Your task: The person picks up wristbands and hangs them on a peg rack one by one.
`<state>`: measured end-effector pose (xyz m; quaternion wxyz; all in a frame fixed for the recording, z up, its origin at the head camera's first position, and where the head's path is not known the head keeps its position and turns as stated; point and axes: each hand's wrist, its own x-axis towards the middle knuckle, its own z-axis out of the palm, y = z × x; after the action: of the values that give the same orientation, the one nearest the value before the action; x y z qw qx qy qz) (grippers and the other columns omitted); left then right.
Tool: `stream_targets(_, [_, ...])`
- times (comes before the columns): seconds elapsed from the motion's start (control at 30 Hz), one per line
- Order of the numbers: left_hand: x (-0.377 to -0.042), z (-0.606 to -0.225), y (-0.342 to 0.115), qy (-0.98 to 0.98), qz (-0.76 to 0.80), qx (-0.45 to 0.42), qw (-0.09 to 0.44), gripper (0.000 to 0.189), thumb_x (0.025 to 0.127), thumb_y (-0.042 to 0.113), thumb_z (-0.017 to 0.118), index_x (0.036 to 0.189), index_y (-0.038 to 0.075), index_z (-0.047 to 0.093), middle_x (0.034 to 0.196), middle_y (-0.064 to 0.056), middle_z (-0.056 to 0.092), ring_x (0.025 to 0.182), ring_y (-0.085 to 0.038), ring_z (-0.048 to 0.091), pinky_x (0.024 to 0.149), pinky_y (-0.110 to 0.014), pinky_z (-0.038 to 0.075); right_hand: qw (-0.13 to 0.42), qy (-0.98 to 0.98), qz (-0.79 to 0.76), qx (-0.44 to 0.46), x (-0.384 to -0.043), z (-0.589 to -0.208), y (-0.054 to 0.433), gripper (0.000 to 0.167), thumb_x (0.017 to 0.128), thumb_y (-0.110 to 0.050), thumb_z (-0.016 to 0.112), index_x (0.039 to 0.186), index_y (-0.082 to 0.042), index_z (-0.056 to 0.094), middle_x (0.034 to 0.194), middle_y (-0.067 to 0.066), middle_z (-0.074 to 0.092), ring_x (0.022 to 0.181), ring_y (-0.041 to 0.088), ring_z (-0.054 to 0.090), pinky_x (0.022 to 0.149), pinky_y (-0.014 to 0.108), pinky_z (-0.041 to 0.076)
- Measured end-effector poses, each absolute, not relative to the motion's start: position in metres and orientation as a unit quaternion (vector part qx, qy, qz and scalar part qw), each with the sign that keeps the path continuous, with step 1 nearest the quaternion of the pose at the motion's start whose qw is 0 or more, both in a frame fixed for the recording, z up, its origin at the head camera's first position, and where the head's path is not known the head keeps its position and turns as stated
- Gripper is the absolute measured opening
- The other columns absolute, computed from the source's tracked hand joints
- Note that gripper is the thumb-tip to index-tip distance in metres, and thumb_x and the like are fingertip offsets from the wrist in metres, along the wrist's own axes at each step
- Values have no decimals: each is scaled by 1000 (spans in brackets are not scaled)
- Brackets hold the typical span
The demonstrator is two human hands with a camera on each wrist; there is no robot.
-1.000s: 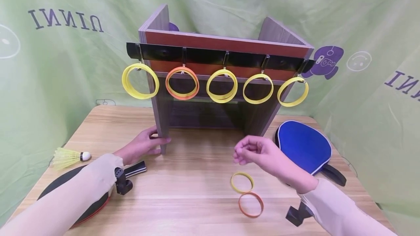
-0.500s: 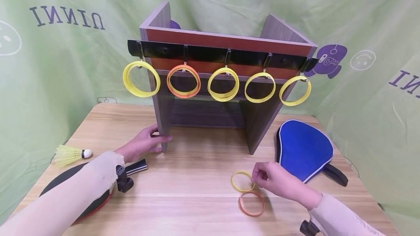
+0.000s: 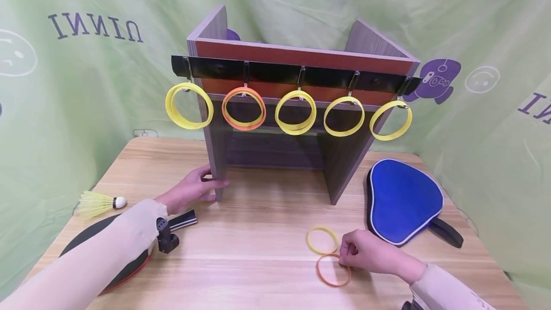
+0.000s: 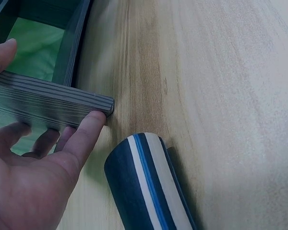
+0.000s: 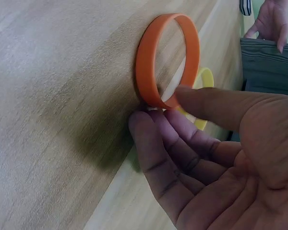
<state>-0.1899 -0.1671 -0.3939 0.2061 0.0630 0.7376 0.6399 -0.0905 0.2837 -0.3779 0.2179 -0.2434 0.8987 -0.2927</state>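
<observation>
At the lower edge of the wooden stand's left side panel point(image 3: 216, 157), my left hand point(image 3: 189, 192) grips the board, thumb on one face and fingers on the other. My right hand point(image 3: 372, 255) pinches the near-right edge of an orange silicone wristband point(image 3: 319, 271) on the table. In the right wrist view the thumb reaches inside the orange band's loop and the fingertips lie outside it. A yellow wristband point(image 3: 308, 240) lies just behind the orange one. From hooks on the stand's black rail point(image 3: 275, 70) hang several yellow bands point(image 3: 169, 104) and an orange band point(image 3: 262, 114).
A blue paddle case point(image 3: 404, 200) lies on the right of the table point(image 3: 241, 271). Left of the stand are a yellow shuttlecock point(image 3: 96, 204) and a table tennis paddle point(image 3: 182, 220), partly under my left forearm. A green printed curtain point(image 3: 107, 75) surrounds the table.
My right hand has come down and toward me from near the stand, past the yellow band, and now pinches the orange band. My left hand keeps its grip on the side panel.
</observation>
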Motion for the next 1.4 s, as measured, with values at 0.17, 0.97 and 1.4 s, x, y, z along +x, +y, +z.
stream_targets(0.17, [-191, -396, -168, 735, 643, 57, 206, 78, 101, 20, 69, 164, 4, 25, 161, -27, 34, 145, -40, 44, 115, -58, 49, 221, 894, -303, -244, -89, -382, 285, 17, 89, -6, 77, 78, -10, 65, 67, -13, 55, 59, -5, 46, 53, 16, 41])
stream_targets(0.97, [-193, -394, -167, 742, 633, 67, 209, 78, 102, 22, 68, 164, 5, 25, 163, -26, 32, 147, -42, 42, 116, -60, 48, 354, 738, -536, -207, -93, -372, 287, 28, 101, -5, 65, 116, 19, 62, 99, 33, 73, 82, 6, 73, 75, 20, 63])
stream_targets(1.4, [-192, -397, -168, 739, 637, 58, 214, 78, 102, 22, 68, 164, 5, 25, 162, -26, 33, 147, -42, 43, 116, -59, 47, 311, 716, -595, -191, -100, -331, 266, 33, 103, -9, 65, 122, 16, 56, 108, 5, 80, 99, 13, 77, 93, 32, 64])
